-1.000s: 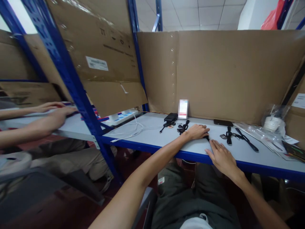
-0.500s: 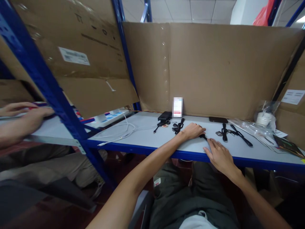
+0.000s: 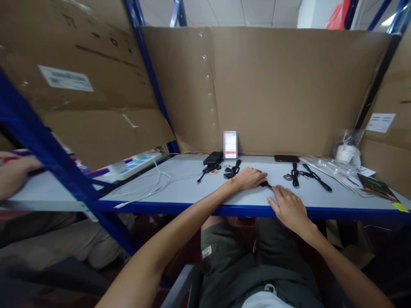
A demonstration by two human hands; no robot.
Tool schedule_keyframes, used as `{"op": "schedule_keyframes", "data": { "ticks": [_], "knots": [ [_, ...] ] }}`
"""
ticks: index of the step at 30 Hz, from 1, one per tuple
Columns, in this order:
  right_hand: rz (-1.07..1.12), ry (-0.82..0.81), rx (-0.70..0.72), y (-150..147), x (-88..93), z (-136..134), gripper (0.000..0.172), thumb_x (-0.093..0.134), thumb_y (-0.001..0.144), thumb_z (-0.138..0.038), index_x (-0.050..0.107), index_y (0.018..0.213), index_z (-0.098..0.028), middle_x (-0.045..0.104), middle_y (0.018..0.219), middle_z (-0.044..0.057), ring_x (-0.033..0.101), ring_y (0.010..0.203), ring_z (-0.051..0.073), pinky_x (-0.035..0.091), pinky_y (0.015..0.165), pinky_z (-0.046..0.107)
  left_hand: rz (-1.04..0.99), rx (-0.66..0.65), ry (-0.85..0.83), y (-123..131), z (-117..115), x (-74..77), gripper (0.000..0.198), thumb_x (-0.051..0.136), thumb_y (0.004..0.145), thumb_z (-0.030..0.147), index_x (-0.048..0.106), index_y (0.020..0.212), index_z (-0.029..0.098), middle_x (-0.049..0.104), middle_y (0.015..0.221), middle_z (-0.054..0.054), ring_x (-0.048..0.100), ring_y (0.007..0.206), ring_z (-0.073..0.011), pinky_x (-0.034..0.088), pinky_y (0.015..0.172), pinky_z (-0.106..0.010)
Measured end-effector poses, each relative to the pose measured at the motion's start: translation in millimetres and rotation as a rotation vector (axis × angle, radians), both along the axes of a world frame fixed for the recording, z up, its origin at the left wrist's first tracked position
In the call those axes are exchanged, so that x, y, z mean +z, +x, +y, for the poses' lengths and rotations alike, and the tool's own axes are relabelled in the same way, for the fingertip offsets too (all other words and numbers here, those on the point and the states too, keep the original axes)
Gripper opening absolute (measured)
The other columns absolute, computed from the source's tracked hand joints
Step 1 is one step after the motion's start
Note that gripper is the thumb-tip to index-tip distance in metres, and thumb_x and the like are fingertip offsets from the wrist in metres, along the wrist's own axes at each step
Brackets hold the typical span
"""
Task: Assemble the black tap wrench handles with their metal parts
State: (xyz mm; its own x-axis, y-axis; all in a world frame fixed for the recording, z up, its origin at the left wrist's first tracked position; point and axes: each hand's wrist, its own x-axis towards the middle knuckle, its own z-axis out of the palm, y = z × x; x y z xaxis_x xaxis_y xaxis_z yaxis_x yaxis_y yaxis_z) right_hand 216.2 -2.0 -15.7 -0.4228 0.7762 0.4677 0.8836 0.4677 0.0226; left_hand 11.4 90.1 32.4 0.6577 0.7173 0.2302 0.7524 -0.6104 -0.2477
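Observation:
My left hand rests palm down on the grey tabletop, its fingers closed over one end of a slim black piece. Most of that piece is hidden, so I cannot tell its kind. At its other end lies my right hand, fingers stretched out flat near the table's front edge, the fingertips at the thin tip. Left of my left hand is a small pile of black parts. Beyond my right hand are a black strap-like piece and a longer black piece with a slot.
A lit phone leans against the cardboard back wall. Near it sit a black box and white cables. A dark phone and clear plastic bags lie to the right. Another person's hand shows far left.
The camera view has turned slightly, so the scene sits further left in the picture. Both my hands stay at the same black piece, with little visible movement.

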Motion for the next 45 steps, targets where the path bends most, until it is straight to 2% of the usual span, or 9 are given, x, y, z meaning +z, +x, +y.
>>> {"op": "schedule_keyframes", "data": {
  "ticks": [9,13,17,20,23,28,33,40,45],
  "knots": [
    [0.004,0.053,-0.007,-3.0,-3.2,-1.1,0.046,0.042,0.107,-0.035,0.059,0.141,-0.008,0.063,0.141,0.023,0.06,0.132,0.031,0.045,0.113,0.045,0.053,0.04,-0.092,2.4,6.1,10.8,0.024,0.053,0.103,0.034,0.072,0.106,0.02,0.077,0.095,-0.015,0.074,0.092,-0.0301,0.05,0.08,-0.037],
    [-0.039,0.116,-0.021,-8.9,-10.1,-3.3,0.047,0.037,0.108,-0.031,0.06,0.141,-0.007,0.063,0.141,0.023,0.06,0.133,0.032,0.044,0.115,0.047,0.006,0.153,-0.135,9.0,3.9,9.8,0.027,0.054,0.103,0.035,0.073,0.106,0.016,0.075,0.101,-0.016,0.072,0.1,-0.0303,0.053,0.087,-0.043],
    [-0.031,0.176,-0.035,-15.1,-19.7,-5.2,0.048,0.038,0.108,-0.036,0.06,0.142,-0.009,0.063,0.141,0.023,0.059,0.134,0.034,0.045,0.114,0.05,-0.052,0.313,-0.194,20.4,14.7,10.3,0.032,0.062,0.1,0.038,0.065,0.122,0.015,0.068,0.12,-0.01,0.068,0.104,-0.0231,0.058,0.091,-0.044],
    [-0.018,0.179,-0.031,-17.5,-23.8,-5.1,0.054,0.039,0.108,-0.042,0.057,0.144,-0.006,0.059,0.145,0.025,0.057,0.136,0.036,0.043,0.115,0.052,-0.087,0.373,-0.231,23.2,23.6,14.2,0.036,0.065,0.099,0.038,0.062,0.128,0.017,0.065,0.127,-0.01,0.067,0.107,-0.023,0.06,0.09,-0.043],
    [-0.005,0.155,-0.031,-18.5,-23.7,-5.1,0.058,0.039,0.108,-0.043,0.056,0.146,-0.003,0.054,0.149,0.027,0.055,0.137,0.037,0.042,0.115,0.052,-0.125,0.354,-0.205,18.0,18.8,16.2,0.033,0.064,0.1,0.038,0.063,0.125,0.016,0.067,0.122,-0.009,0.068,0.104,-0.0222,0.059,0.09,-0.043],
    [0.02,0.14,-0.03,-19.3,-20.5,-6.5,0.055,0.04,0.108,-0.041,0.058,0.145,-0.005,0.056,0.147,0.025,0.056,0.137,0.036,0.042,0.116,0.052,-0.172,0.288,-0.116,9.8,-8.7,12.0,0.021,0.051,0.1,0.025,0.07,0.109,0.019,0.076,0.096,-0.01,0.072,0.093,-0.0265,0.053,0.081,-0.036],
    [0.011,0.144,-0.018,-18.7,-18.5,-7.3,0.054,0.039,0.108,-0.039,0.058,0.143,-0.002,0.059,0.144,0.025,0.057,0.136,0.037,0.043,0.115,0.052,-0.203,0.237,-0.089,8.2,-20.0,7.4,0.023,0.05,0.097,0.025,0.072,0.103,0.022,0.078,0.093,-0.011,0.073,0.088,-0.0265,0.048,0.073,-0.03],
    [0.037,0.145,-0.013,-18.4,-20.5,-6.4,0.052,0.041,0.107,-0.037,0.058,0.144,-0.006,0.059,0.145,0.022,0.057,0.136,0.036,0.043,0.115,0.051,-0.203,0.135,-0.104,-7.8,-29.4,3.7,0.035,0.052,0.098,0.025,0.071,0.127,0.029,0.079,0.089,-0.004,0.074,0.084,-0.021,0.048,0.074,-0.026],
    [0.04,0.134,-0.011,-17.7,-19.8,-6.6,0.051,0.04,0.107,-0.038,0.058,0.145,-0.008,0.06,0.146,0.021,0.056,0.136,0.035,0.042,0.115,0.05,-0.185,0.158,-0.052,-16.0,-40.0,4.3,0.045,0.044,0.102,0.025,0.061,0.144,0.025,0.08,0.096,-0.009,0.075,0.091,-0.0249,0.05,0.08,-0.03]
  ]
}}
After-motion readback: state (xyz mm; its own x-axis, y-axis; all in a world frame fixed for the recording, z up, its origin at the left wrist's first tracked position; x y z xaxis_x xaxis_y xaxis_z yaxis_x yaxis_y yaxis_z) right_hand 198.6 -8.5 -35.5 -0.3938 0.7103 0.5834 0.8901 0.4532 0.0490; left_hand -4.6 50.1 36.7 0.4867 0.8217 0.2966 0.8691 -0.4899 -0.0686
